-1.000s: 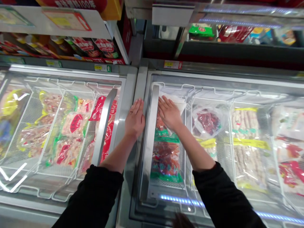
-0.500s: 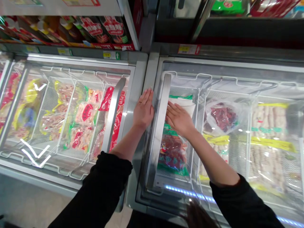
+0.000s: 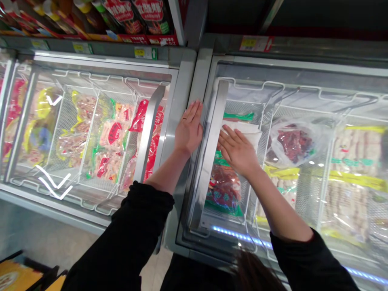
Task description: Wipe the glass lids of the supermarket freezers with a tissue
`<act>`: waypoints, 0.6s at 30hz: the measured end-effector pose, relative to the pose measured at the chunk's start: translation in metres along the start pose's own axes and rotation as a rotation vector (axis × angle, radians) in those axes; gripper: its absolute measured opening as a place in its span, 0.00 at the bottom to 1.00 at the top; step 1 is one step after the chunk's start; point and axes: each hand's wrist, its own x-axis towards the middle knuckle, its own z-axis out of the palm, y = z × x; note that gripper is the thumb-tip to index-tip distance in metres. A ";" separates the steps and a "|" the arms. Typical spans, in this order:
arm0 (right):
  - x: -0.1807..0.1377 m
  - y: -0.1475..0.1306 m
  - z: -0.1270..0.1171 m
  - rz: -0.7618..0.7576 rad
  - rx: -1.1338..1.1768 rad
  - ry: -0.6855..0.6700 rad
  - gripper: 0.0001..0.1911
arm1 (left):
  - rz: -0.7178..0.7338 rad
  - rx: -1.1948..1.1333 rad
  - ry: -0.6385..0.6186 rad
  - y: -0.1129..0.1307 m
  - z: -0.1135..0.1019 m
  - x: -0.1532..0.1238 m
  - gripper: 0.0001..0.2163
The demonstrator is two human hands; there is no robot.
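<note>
My left hand [image 3: 189, 127] lies flat, fingers extended, on the grey metal frame [image 3: 202, 76] between two freezer cabinets. Flat on the glass lid of the right freezer is my right hand [image 3: 239, 151], fingers outstretched. Beneath it, a white cloth or paper wipe [image 3: 251, 131] shows past the fingers; the palm hides the rest. Just left of these fingers runs the lid's long metal handle [image 3: 214, 133]. Under the glass, a green-edged bag of dark red meat [image 3: 226, 188] sits in a wire basket.
The left freezer has its own metal handle [image 3: 150, 133] and bagged frozen food [image 3: 110, 135] under glass. Further right are a bag of dark meat [image 3: 294, 141] and yellow-edged packs [image 3: 345, 206]. Sauce packets [image 3: 151, 16] line the shelf above. A yellow box [image 3: 20, 275] stands lower left.
The camera view has tilted lower, so the freezers appear higher. My right hand and the white cloth have shifted slightly right from the handle. My left hand stays on the frame.
</note>
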 end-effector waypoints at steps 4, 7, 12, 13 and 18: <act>0.009 -0.018 0.006 0.021 -0.021 0.014 0.28 | 0.007 0.000 0.001 -0.001 0.000 0.000 0.31; -0.008 -0.023 0.010 -0.067 0.007 -0.043 0.27 | 0.006 0.003 0.003 -0.002 0.000 -0.001 0.30; -0.069 -0.012 0.015 0.105 0.144 0.143 0.31 | 0.021 -0.032 0.035 -0.008 0.006 0.000 0.28; -0.078 -0.013 0.015 0.180 0.198 0.220 0.31 | 0.022 -0.041 0.042 -0.009 0.006 0.001 0.27; -0.080 -0.054 0.007 0.556 0.507 0.541 0.31 | -0.016 -0.106 0.096 0.015 -0.017 -0.014 0.24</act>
